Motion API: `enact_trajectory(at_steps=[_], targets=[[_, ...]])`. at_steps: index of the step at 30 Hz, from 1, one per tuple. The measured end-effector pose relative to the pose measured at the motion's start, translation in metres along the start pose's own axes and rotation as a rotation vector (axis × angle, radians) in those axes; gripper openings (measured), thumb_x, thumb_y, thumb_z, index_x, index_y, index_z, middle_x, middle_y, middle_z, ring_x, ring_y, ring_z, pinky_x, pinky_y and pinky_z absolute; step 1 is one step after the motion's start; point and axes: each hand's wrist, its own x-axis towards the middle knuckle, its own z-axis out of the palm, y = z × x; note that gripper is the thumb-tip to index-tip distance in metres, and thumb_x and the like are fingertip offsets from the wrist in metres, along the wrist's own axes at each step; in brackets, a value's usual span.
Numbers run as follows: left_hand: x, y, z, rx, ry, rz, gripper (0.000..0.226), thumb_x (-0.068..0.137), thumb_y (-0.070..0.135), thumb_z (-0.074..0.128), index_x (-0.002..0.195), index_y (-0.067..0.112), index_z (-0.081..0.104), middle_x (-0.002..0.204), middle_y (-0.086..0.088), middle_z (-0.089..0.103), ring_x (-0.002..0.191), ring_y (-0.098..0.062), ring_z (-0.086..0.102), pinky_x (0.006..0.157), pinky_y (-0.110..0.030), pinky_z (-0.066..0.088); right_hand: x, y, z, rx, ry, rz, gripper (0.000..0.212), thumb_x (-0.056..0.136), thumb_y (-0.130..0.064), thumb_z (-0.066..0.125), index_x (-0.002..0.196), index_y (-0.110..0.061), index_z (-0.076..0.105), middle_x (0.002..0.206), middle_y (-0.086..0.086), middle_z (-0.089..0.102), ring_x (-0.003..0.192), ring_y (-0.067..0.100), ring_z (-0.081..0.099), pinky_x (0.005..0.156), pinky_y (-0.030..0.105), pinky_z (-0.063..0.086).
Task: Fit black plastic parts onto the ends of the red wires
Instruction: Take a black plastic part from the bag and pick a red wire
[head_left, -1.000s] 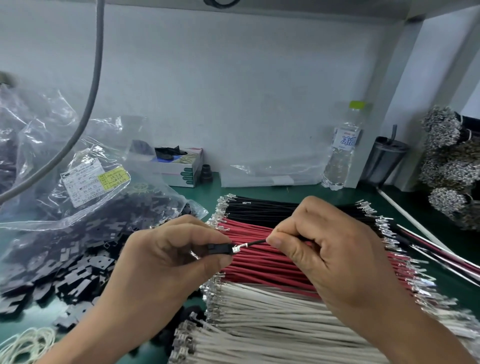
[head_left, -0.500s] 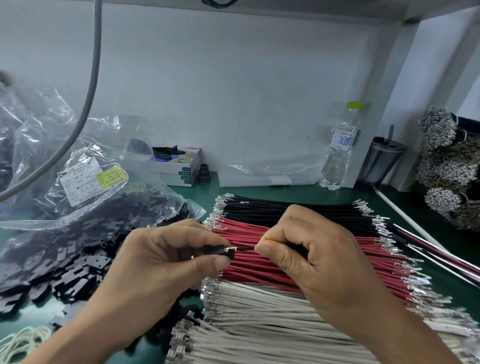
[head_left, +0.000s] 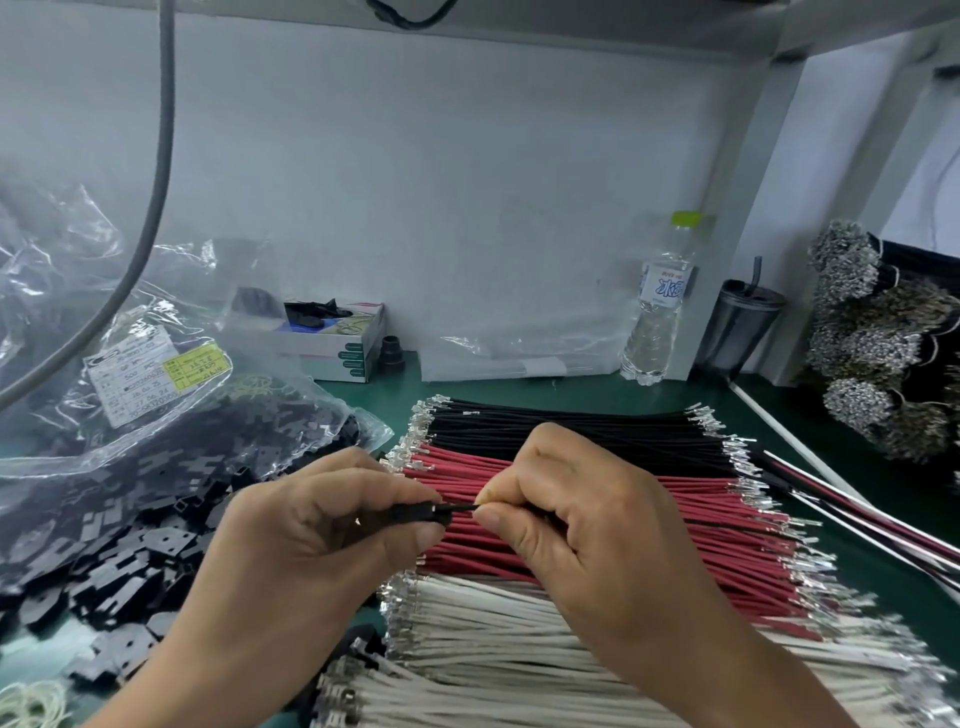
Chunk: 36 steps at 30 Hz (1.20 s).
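At centre frame I see my left hand (head_left: 322, 530) pinching a black plastic part (head_left: 413, 513), while my right hand (head_left: 571, 519) pinches a thin dark wire (head_left: 460, 508) whose end sits in that part. Beneath them the red wires (head_left: 649, 525) lie on the green worktop (head_left: 571, 389), between black wires (head_left: 571, 426) and white wires (head_left: 519, 649); a pile of black parts (head_left: 104, 545) fills the lower left.

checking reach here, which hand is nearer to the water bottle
Right. The right hand sits over the red wires, below and left of the water bottle. The left hand is further left, beside the bag of black parts.
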Motion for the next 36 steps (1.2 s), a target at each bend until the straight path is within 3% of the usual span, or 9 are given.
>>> enact_trajectory(at_steps=[6,10,14,17,20,22,26,32,36], targets=[[-0.003,-0.001,-0.002,0.108,0.023,0.05,0.027,0.066,0.03,0.096,0.086,0.042,0.082,0.078,-0.001,0.073,0.058,-0.01,0.063,0.054,-0.016,0.051,0.002,-0.007,0.007,-0.179,0.048,-0.114,0.024,0.097,-0.037,0.054,0.084,-0.023,0.069,0.082,-0.016,0.049,0.072,0.001,0.046,0.06,0.017,0.039],[-0.001,-0.006,0.006,-0.069,0.078,-0.049,0.021,0.071,0.043,0.091,0.089,0.038,0.082,0.079,-0.006,0.076,0.064,-0.024,0.072,0.059,-0.037,0.062,0.006,0.001,-0.001,-0.354,0.224,-0.174,0.015,0.093,-0.032,0.068,0.085,-0.021,0.075,0.082,-0.009,0.057,0.075,0.011,0.051,0.061,0.024,0.044],[0.002,-0.015,0.0,-0.227,0.217,-0.2,0.025,0.068,0.038,0.082,0.092,0.029,0.082,0.076,-0.011,0.078,0.06,-0.024,0.073,0.057,-0.033,0.063,0.002,0.005,-0.002,-0.38,0.436,-0.236,0.01,0.092,-0.018,0.074,0.083,-0.012,0.077,0.084,0.0,0.063,0.078,0.019,0.052,0.065,0.028,0.042],[0.007,-0.021,-0.006,-0.353,0.284,-0.311,0.033,0.063,0.038,0.083,0.092,0.021,0.082,0.082,-0.015,0.078,0.06,-0.025,0.072,0.055,-0.035,0.061,0.002,0.007,0.017,-0.487,0.199,-0.244,0.01,0.088,-0.013,0.074,0.079,-0.014,0.073,0.08,-0.004,0.063,0.073,0.018,0.052,0.057,0.034,0.045],[0.011,-0.026,-0.01,-0.426,0.31,-0.361,0.033,0.063,0.033,0.083,0.091,0.017,0.083,0.087,-0.017,0.078,0.058,-0.021,0.07,0.053,-0.027,0.059,0.015,0.013,0.025,-0.457,-0.079,-0.018,0.011,0.095,-0.033,0.067,0.102,-0.028,0.073,0.093,-0.015,0.063,0.088,0.01,0.052,0.072,0.03,0.05],[0.011,-0.027,-0.01,-0.459,0.299,-0.376,0.033,0.063,0.031,0.084,0.092,0.016,0.083,0.087,-0.018,0.079,0.058,-0.02,0.07,0.052,-0.026,0.058,0.02,0.024,0.026,-0.345,-0.07,0.099,0.023,0.097,-0.046,0.058,0.113,-0.035,0.071,0.097,-0.018,0.062,0.096,0.004,0.049,0.081,0.028,0.048],[0.01,-0.029,-0.007,-0.5,0.277,-0.402,0.032,0.064,0.027,0.084,0.093,0.016,0.083,0.088,-0.02,0.078,0.058,-0.022,0.071,0.052,-0.025,0.058,0.032,0.028,0.019,-0.218,-0.091,0.187,0.009,0.087,-0.045,0.073,0.091,-0.038,0.076,0.084,-0.022,0.064,0.09,-0.002,0.051,0.077,0.023,0.045],[0.011,-0.027,-0.006,-0.576,0.279,-0.404,0.035,0.066,0.029,0.083,0.098,0.015,0.083,0.089,-0.023,0.077,0.058,-0.023,0.071,0.053,-0.027,0.058,0.029,0.028,0.0,-0.288,-0.149,0.032,0.008,0.093,-0.027,0.069,0.097,-0.033,0.074,0.089,-0.018,0.064,0.087,0.002,0.058,0.076,0.027,0.052],[0.011,-0.025,-0.009,-0.619,0.228,-0.423,0.042,0.064,0.033,0.092,0.099,0.011,0.082,0.09,-0.024,0.076,0.059,-0.022,0.07,0.054,-0.027,0.058,0.011,0.021,-0.009,-0.252,-0.03,-0.116,0.014,0.096,-0.018,0.068,0.104,-0.027,0.073,0.086,-0.015,0.055,0.076,0.004,0.052,0.061,0.025,0.049]])
